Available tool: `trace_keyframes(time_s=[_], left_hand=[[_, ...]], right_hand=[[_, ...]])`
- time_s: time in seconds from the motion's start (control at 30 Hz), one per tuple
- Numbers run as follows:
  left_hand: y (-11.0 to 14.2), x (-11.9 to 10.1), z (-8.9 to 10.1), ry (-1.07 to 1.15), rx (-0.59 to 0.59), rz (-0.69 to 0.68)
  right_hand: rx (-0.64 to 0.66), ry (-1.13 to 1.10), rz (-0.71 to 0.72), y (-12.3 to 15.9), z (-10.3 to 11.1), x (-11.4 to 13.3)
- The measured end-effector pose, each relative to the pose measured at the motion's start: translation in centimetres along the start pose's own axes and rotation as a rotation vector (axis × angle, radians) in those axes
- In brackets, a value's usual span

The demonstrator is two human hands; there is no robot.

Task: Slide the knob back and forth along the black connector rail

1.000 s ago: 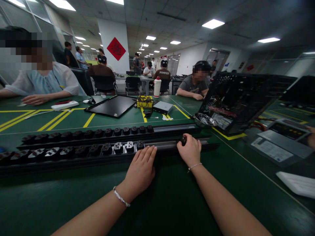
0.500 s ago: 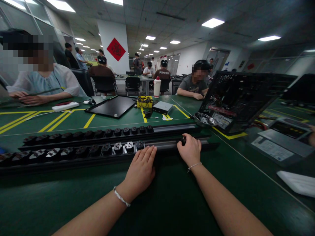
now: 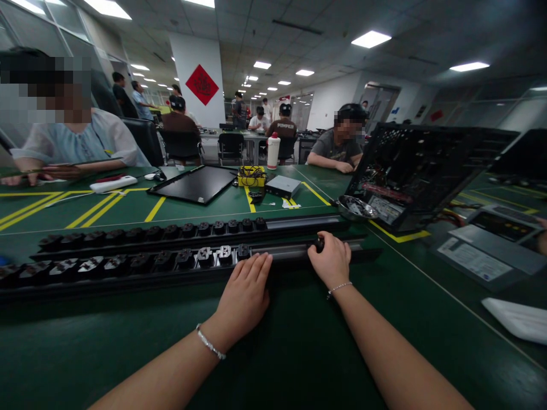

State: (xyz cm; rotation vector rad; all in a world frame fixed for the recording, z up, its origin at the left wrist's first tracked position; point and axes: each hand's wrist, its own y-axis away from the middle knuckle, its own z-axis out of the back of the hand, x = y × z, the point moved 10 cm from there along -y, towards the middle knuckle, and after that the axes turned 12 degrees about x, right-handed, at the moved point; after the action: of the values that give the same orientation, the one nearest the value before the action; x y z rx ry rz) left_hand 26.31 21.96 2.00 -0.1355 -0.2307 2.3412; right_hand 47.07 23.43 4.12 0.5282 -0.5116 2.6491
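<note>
Two long black strips lie side by side on the green table (image 3: 273, 364), both running from 9 o'clock to 3 o'clock. The left hand (image 3: 243, 293) rests its fingers, straight and close together, on the near strip (image 3: 284, 254); I cannot tell if it pinches the strip. A row of sockets (image 3: 141, 262) fills that strip toward 9 o'clock, the last one touching or just beside the fingertips. The right hand (image 3: 331, 256) is at 2 o'clock from the left, its thumb and fingers curled tight around a small dark thing (image 3: 319, 244) over the bare part of the near strip. The far strip (image 3: 303, 222) lies at 12 o'clock from both hands. From the right hand, a metal bowl (image 3: 355, 208) of small bits sits at 1 o'clock, and an open computer case (image 3: 405, 171) leans at 2 o'clock. A flat screen (image 3: 194, 183) lies at 11 o'clock from the left hand.
</note>
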Motion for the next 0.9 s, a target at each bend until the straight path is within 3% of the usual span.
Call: trace_keyframes(time_s=[0.9], left_hand=[[0.02,0.16,-0.28,-0.005,0.005,0.004]], right_hand=[[-0.040,0.022,0.040,-0.05,0.47,0.18]])
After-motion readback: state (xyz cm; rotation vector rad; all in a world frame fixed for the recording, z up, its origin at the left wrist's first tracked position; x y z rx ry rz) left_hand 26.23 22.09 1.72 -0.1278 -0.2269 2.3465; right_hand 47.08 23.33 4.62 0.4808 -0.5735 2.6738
